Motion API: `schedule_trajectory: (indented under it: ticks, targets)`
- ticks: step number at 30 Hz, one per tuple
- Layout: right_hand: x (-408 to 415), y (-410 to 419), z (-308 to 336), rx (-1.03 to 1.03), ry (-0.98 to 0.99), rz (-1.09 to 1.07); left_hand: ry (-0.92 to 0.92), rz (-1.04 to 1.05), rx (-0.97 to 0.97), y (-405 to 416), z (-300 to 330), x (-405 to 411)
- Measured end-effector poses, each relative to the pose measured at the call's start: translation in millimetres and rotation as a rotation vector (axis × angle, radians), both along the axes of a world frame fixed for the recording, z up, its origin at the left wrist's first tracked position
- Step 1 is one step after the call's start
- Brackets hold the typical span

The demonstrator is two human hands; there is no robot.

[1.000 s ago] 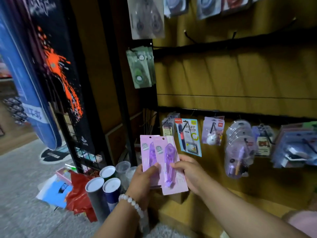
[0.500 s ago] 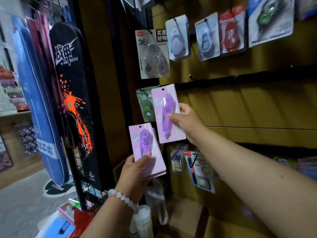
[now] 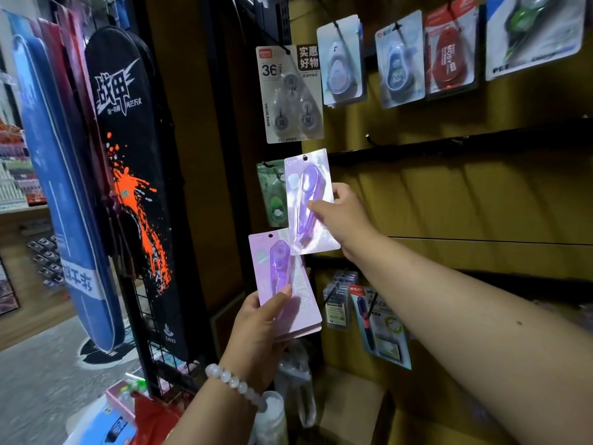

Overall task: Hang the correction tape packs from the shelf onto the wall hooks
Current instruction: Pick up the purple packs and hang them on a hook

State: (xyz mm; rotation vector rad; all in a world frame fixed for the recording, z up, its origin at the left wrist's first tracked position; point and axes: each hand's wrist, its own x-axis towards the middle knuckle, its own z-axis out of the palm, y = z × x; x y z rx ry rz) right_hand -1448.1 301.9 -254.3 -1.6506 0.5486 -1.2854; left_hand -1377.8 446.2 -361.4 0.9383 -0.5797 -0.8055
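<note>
Shop corner w/ yellow-brown slat wall [image 3: 465, 194], dark rails across it, black wire rack [image 3: 150, 319] at left carrying skateboard decks. Upper hooks already hold several tape packs, e.g. a grey value pack [image 3: 290, 94]; a green pack [image 3: 272, 194] hangs lower, just left of the work spot.

Right hand [image 3: 340, 216] pinches one purple correction tape pack [image 3: 309, 200] at its right edge, thumb on the blister, card held upright against the wall. Hang hole at card top sits about at rail height; can't tell if a hook is thru it yet. Left hand [image 3: 260, 329] grips a small stack of the same packs [image 3: 282, 284] from below, thumb on the front, held just under and left of the raised one.

Handling, as I judge: light, thin card + stiff plastic blister, so card bends if squeezed hard; glossy front prob slippery. Best grip = card edges mid-height or the blister sides, keeping top hole free. Hole edge could tear if forced.

Room: bare wall to the right is wide open, one empty hook [image 3: 369, 138] near. Left is tight — green pack and rack post close by. Stack below nearly touches raised pack's bottom corner.
</note>
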Motion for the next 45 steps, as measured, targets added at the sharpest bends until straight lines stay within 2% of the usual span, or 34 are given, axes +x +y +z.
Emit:
schedule_trajectory:
  ticks: [5,8,11,13,15,18,21,28,33,40,45]
  targets:
    - [9,-21,2,0.068,0.036,-0.148,-0.012,0.005,0.020,-2,-4,1]
    - [11,-38,4,0.087,0.169,-0.225,-0.038,0.020,0.039,-3,-6,4]
    - [2,-38,-1,-0.001,0.406,-0.361,-0.071,0.050,0.051,-5,-8,7]
    - [-6,-27,-10,-0.123,0.472,-0.499,-0.092,0.054,0.054,-7,-9,7]
    - [-11,-10,-22,-0.145,0.439,-0.424,-0.115,0.048,0.059,-8,-9,7]
    - [-13,17,-43,0.053,0.395,-0.015,-0.127,0.029,0.061,-11,-8,3]
    - [-17,32,-59,0.190,0.362,0.107,-0.137,0.027,0.064,-11,-6,-3]
    - [-23,33,-66,0.211,0.291,0.077,-0.164,0.059,0.082,-3,0,-10]
    - [-26,34,-62,0.341,0.154,0.226,-0.087,0.107,0.108,-4,0,-11]
    - [-14,18,-5,0.083,-0.010,0.030,-0.055,0.172,0.119,2,4,-7]
    - [-2,0,19,0.030,-0.015,-0.110,-0.038,0.173,0.120,5,3,-5]
